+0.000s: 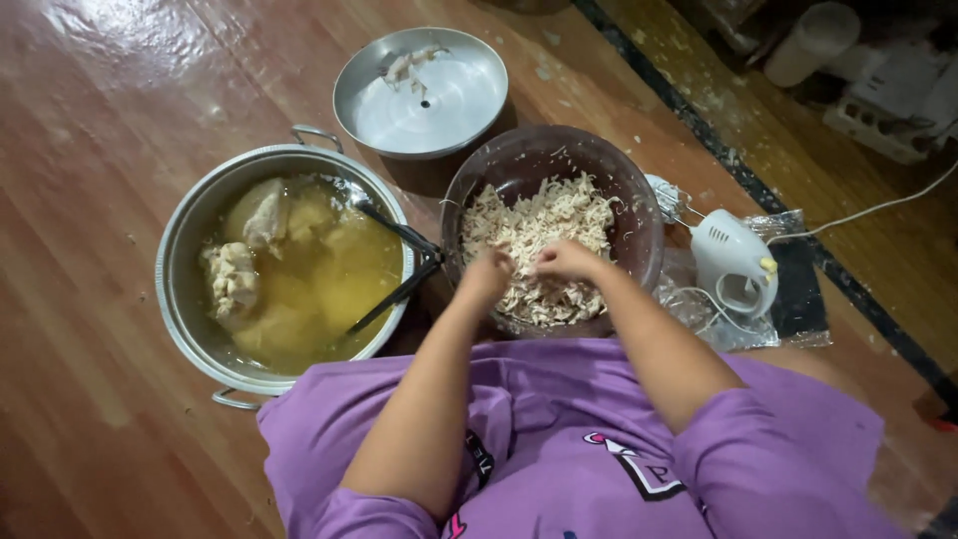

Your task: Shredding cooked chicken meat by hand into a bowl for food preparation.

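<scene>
- Here, from the head view, both hands meet over the dark bowl (pixel 639 215), straight ahead at twelve o'clock, close enough for easy reach.
- The left hand (pixel 488 273) and right hand (pixel 566 261) hover side by side, fingers bunched together, pinching at the shredded chicken (pixel 539 225) heaped inside; what each grips, I cannot tell.
- At ten o'clock sits the metal pot (pixel 180 260) of broth with whole chicken pieces (pixel 232 277) and a ladle (pixel 394 232) resting against its rim.
- Beyond, an upturned lid (pixel 439 100) holds scraps (pixel 407 66).
- At two o'clock lies a white hand mixer (pixel 733 262).
</scene>
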